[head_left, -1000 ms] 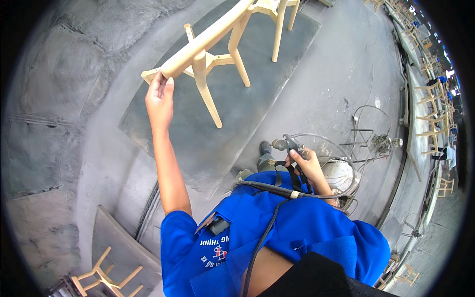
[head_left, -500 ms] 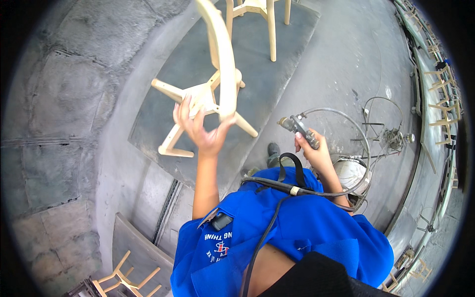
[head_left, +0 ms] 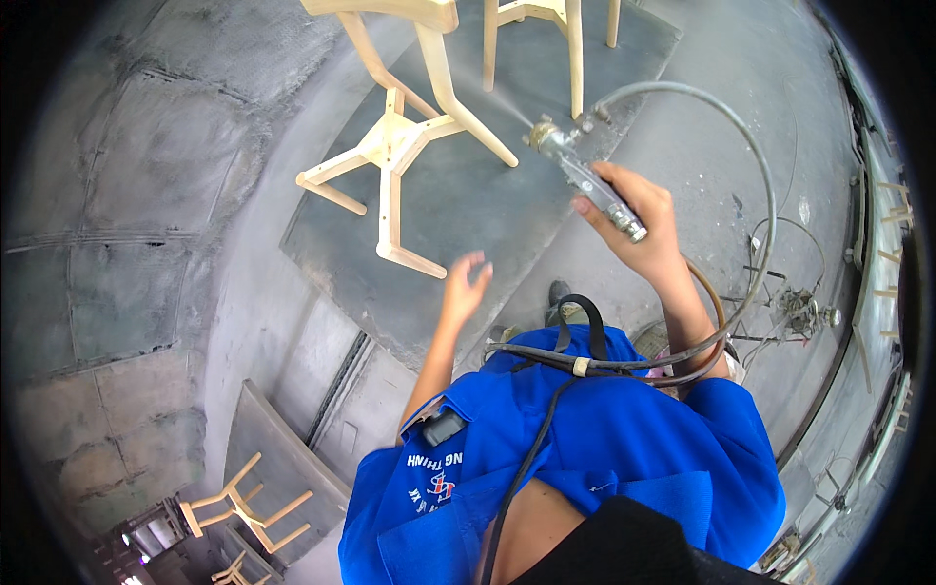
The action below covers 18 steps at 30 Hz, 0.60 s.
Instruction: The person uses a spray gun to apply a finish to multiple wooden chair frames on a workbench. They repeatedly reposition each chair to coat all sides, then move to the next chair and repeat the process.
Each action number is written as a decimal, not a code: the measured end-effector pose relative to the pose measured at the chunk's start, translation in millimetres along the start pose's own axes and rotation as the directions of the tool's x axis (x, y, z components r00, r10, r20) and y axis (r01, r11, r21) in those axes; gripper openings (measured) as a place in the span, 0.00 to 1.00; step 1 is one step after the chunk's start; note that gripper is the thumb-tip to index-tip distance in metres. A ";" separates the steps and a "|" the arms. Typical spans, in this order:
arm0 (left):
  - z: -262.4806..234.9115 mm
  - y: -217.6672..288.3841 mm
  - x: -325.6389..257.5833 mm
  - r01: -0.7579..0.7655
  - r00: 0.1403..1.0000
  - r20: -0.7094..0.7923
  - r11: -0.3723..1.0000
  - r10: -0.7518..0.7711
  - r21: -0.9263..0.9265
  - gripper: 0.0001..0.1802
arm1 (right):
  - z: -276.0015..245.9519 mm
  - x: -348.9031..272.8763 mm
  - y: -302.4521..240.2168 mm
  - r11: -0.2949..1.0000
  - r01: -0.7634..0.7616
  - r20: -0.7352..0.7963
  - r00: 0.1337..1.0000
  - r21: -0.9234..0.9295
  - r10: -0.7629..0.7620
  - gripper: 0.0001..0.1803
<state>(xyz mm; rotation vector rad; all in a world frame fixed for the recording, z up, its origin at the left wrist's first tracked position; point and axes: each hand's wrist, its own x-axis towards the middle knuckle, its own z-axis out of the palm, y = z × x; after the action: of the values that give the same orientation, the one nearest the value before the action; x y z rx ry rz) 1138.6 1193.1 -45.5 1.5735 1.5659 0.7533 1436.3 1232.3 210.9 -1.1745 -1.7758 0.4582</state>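
My right hand is wrapped around a metal spray gun. A pale streak of mist leaves its nozzle toward the upper left, at a light wooden chair frame. No seat panel covers the frame's crossed rails; its curved backrest is cut off by the top of the view. Just below the end of one chair leg is my left hand, empty and with its fingers apart. A grey hose loops from the gun around to my right side.
Under the chair lies a dark board. Another wooden chair frame stands farther back on it. More chair frames are at lower left and along the right rim. A metal apparatus with hoses sits on the floor at right.
My left hand has let go of the chair and drawn back toward me. The chair has turned. The spray gun has risen toward it, and mist now shows at the nozzle.
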 end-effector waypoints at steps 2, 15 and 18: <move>12.5 -32.3 -70.0 0.281 0.948 0.186 0.955 -0.260 -0.095 0.24 | -3.0 2.0 12.3 0.975 -0.126 0.073 0.991 0.184 0.114 0.18; 25.6 -17.1 -208.8 0.347 0.938 0.145 0.858 -0.315 -0.380 0.38 | 104.2 35.0 189.0 0.139 -0.453 0.253 0.698 0.881 0.669 0.24; 34.5 12.3 -216.2 0.428 0.898 0.090 0.811 -0.430 -0.398 0.36 | 130.6 6.2 250.6 0.117 -0.567 0.288 0.572 0.815 0.768 0.23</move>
<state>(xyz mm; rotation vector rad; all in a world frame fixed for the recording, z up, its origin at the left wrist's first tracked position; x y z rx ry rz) 1159.9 975.5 -29.1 0.8666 1.5632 0.7622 1454.7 1379.1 -30.0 -1.1106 -0.4246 1.5287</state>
